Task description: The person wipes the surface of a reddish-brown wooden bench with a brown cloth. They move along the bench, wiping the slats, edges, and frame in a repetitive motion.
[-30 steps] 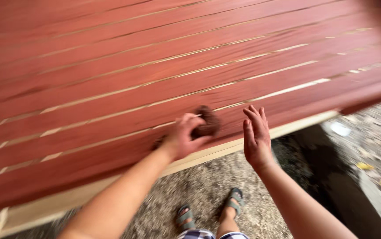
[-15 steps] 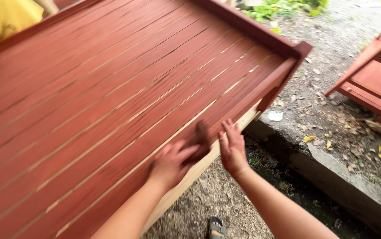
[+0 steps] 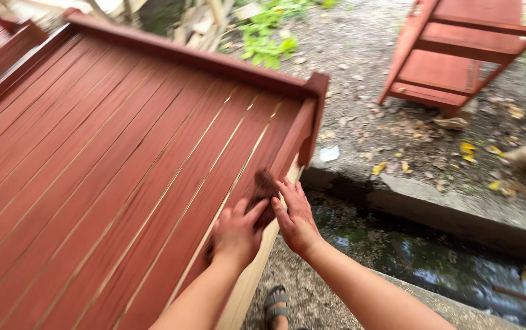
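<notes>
Head view showed my left hand (image 3: 236, 235) clamped on a dark brown soft wad (image 3: 263, 186), pressed against the red-painted slatted wooden panel (image 3: 110, 177); right hand (image 3: 297, 217) open beside it. Looked light, squishy; I'd pinch its bulk.

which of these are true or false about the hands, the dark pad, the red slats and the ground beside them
1. The left hand presses a dark brown pad onto the red slatted panel. True.
2. The right hand grips a paintbrush. False: it holds nothing, lying open at the panel's edge beside the pad.
3. A second red wooden frame lies on the ground at upper right. True.
4. The panel is painted blue. False: it is red-brown.
5. A wet channel runs below the concrete curb. True.
6. The person's feet are bare. False: a sandal shows at the bottom.
</notes>
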### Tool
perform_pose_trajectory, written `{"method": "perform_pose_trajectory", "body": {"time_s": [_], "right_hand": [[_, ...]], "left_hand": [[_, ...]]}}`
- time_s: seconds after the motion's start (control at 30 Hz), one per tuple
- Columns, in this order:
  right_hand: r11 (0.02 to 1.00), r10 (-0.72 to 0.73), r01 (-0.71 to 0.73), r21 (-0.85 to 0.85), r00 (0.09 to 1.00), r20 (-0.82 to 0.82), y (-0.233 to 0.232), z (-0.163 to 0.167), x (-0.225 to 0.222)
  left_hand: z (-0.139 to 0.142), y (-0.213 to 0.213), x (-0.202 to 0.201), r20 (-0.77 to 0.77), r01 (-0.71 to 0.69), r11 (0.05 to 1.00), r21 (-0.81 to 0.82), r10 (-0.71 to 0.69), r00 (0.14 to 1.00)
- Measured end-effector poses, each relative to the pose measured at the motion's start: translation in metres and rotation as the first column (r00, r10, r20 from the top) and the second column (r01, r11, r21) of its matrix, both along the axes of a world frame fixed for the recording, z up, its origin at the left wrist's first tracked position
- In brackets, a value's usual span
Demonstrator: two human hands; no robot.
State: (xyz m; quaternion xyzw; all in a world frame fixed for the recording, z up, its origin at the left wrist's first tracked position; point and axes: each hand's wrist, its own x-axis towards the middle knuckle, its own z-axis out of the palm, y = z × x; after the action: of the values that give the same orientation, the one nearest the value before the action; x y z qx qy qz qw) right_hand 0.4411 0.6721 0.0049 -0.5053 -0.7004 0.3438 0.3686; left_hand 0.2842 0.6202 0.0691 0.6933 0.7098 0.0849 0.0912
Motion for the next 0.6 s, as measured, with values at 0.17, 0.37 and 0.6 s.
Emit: {"method": "perform_pose_trajectory", "body": {"time_s": [0.17,0.37,0.6], "right_hand": [[0.991,-0.132,0.133,-0.026,0.991,0.036,0.064,-0.001,0.053],[0.95,-0.289,0.296,-0.102,0.954,0.079,0.096,-0.009,0.092],[0.928,-0.329,0.345,-0.141,0.936,0.127,0.08,-0.01,0.122]], "left_hand": [[-0.008,0.161,0.062,0.013,0.008,0.999,-0.054,-0.007,1.0],[-0.001,0.285,0.095,0.097,0.045,0.995,-0.092,-0.036,0.995],[-0.009,0.334,0.107,0.158,0.066,0.992,-0.112,-0.048,0.986]]}}
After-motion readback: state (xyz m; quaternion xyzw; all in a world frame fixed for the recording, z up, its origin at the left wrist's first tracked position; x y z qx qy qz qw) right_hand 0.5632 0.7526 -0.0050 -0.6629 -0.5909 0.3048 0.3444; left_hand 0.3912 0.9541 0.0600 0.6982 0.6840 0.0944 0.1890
